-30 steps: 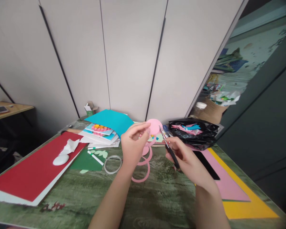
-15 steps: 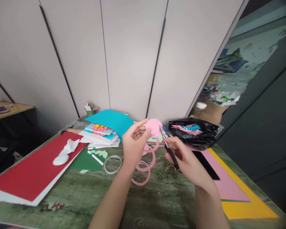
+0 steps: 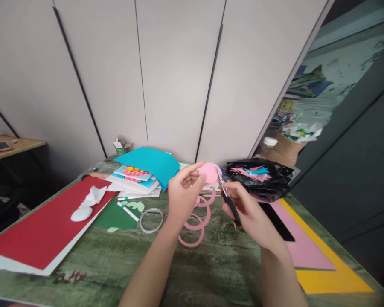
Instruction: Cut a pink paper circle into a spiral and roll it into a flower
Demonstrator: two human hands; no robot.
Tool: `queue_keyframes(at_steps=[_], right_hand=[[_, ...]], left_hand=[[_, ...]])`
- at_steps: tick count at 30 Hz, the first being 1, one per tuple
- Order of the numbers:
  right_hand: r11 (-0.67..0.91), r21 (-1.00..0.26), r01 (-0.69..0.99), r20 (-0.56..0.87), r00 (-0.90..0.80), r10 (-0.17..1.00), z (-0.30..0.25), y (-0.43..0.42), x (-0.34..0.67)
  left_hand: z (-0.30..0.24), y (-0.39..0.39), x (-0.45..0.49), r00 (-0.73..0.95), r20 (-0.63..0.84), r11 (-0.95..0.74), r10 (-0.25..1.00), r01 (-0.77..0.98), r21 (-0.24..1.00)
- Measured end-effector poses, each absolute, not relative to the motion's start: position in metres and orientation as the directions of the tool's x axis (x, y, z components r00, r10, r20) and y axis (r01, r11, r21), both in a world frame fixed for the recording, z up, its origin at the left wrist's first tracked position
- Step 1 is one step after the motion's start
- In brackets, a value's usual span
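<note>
My left hand (image 3: 182, 194) pinches a pink paper disc (image 3: 208, 172) held above the green table (image 3: 211, 264). A cut pink spiral strip (image 3: 195, 221) hangs from the disc in loops down to the table. My right hand (image 3: 248, 211) grips black-handled scissors (image 3: 228, 198), whose blades meet the disc's right edge.
A red sheet (image 3: 48, 226) with a white lump (image 3: 81, 213) and crumpled tissue lies at the left. Stacked papers with a blue sheet (image 3: 149, 164), a marker (image 3: 128, 211) and a clear ring (image 3: 151, 219) sit behind. A black bag (image 3: 262, 177) of scraps and pink and yellow sheets (image 3: 323, 264) are right.
The disc has been turned and shifted slightly right in my left hand. The cut spiral has grown longer and hangs in more loops. The scissors stay at the disc's edge.
</note>
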State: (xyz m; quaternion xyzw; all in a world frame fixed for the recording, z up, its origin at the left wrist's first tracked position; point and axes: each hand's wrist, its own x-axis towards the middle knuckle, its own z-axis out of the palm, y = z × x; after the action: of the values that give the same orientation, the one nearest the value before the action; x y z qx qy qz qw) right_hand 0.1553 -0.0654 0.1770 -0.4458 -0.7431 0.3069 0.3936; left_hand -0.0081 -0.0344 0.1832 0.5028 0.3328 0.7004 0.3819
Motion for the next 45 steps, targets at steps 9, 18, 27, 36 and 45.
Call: queue_keyframes(at_steps=[9,18,27,36,45], right_hand=[[0.359,-0.843,0.400,0.230,-0.335,0.913,0.1798,-0.0682,0.1588],[0.325,-0.853,0.408,0.177,-0.361,0.916,0.1817,-0.0706,0.1626],[0.309,-0.874,0.376,0.183,-0.336,0.924,0.1828,-0.0702,0.1614],[0.356,-0.867,0.349,0.234,-0.346,0.908,0.1827,-0.0696,0.1576],[0.402,-0.827,0.393,0.284,-0.324,0.902,0.1801,-0.0653,0.1588]], left_hand=[[0.1832,-0.0355,-0.0114,-0.203,0.542,-0.568,0.816,-0.107,0.816],[0.1810,-0.0327,-0.0120,-0.242,0.534,-0.568,0.810,-0.104,0.816],[0.1820,-0.0334,-0.0147,-0.249,0.642,-0.632,0.725,0.133,0.764],[0.1813,-0.0344,-0.0124,-0.202,0.619,-0.616,0.759,0.085,0.783],[0.1803,-0.0340,-0.0119,-0.128,0.607,-0.604,0.784,0.067,0.794]])
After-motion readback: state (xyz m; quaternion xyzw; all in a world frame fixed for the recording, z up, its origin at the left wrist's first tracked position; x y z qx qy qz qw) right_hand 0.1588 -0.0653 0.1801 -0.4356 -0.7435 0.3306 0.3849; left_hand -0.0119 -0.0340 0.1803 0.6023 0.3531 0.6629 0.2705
